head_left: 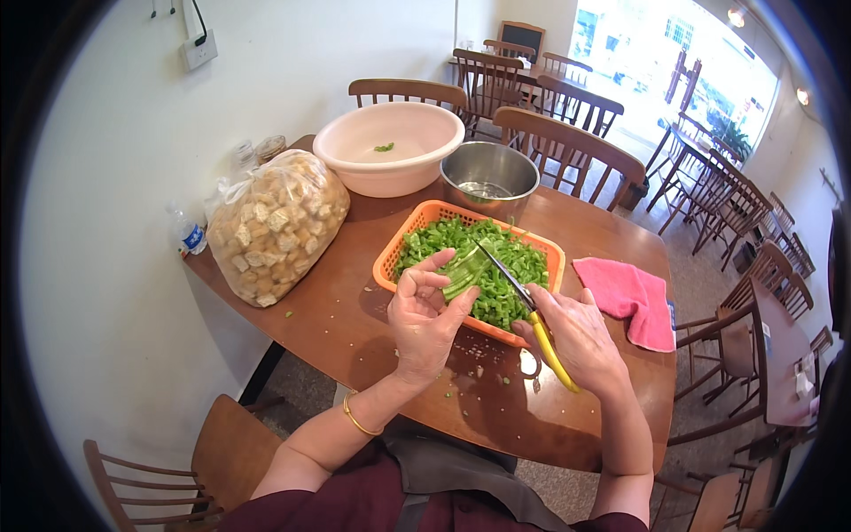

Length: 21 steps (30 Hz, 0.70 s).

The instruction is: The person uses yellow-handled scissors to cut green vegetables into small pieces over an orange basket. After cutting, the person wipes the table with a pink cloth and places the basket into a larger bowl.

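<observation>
My left hand point(429, 316) grips a flattened piece of green pepper point(464, 271) between thumb and fingers, above an orange plastic basket point(384, 266). Chopped green pepper point(518, 256) fills much of the basket. A pair of yellow-handled scissors point(552, 352) is in my right hand point(582, 339). Their dark metal blades point up and left, with the tips by the far edge of the held piece. Whether the blades touch it, I cannot tell. My fingers partly cover the scissors' handles.
Behind the basket stand a steel pot point(490, 169) and a pale pink basin point(389, 143) with green bits inside. A clear bag of bread-like cubes point(279, 226) sits at left, beside a plastic bottle point(191, 233). A pink cloth point(628, 299) lies at right on the wooden table point(346, 332).
</observation>
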Tool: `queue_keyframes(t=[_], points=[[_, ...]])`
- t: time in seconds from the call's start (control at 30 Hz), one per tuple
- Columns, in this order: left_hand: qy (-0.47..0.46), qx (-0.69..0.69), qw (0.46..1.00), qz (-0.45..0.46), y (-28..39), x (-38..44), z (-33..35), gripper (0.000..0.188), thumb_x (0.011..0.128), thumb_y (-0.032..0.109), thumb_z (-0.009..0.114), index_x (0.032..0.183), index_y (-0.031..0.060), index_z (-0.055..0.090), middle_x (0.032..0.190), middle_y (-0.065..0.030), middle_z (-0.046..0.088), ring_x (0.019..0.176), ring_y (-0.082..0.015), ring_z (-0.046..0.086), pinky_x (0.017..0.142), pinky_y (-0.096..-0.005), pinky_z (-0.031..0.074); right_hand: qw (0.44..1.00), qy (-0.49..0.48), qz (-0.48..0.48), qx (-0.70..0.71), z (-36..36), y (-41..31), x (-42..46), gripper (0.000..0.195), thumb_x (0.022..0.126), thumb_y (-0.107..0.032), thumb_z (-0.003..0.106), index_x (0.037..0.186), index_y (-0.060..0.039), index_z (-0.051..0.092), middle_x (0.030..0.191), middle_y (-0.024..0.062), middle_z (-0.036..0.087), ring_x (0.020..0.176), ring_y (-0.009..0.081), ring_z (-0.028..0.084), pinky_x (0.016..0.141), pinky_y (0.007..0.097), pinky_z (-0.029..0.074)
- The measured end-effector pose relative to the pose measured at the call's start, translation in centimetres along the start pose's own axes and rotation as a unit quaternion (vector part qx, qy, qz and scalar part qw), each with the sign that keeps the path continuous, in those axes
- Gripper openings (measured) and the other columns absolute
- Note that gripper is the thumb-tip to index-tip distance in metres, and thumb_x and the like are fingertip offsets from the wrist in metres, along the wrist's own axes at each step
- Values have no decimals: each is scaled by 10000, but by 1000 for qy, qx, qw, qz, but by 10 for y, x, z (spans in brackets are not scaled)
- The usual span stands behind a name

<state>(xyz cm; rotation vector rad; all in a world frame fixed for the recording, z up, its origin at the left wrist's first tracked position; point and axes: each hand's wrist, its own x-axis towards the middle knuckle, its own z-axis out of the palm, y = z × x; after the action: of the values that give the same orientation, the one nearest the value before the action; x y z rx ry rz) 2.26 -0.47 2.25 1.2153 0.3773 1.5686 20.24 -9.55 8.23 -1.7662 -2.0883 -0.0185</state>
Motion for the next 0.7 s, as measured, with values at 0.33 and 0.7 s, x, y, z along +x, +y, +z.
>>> queue_keyframes(t=[0.33, 0.7], points=[[17, 31, 992, -120, 10, 11, -4, 435, 823, -83, 701, 1229, -60, 546, 1148, -116, 624, 1064, -150, 608, 935, -276, 519, 999, -28, 25, 24, 2, 2, 5, 377, 947, -364, 594, 1136, -40, 554, 784, 143, 652, 733, 334, 610, 715, 413, 369], [-2, 62, 994, -87, 4, 3, -2, 392, 822, -76, 708, 1175, -52, 538, 1103, -118, 625, 993, -142, 628, 899, -272, 532, 998, -23, 42, 29, 0, 7, 4, 396, 931, -369, 621, 1135, -36, 554, 797, 133, 655, 756, 331, 619, 737, 433, 374]])
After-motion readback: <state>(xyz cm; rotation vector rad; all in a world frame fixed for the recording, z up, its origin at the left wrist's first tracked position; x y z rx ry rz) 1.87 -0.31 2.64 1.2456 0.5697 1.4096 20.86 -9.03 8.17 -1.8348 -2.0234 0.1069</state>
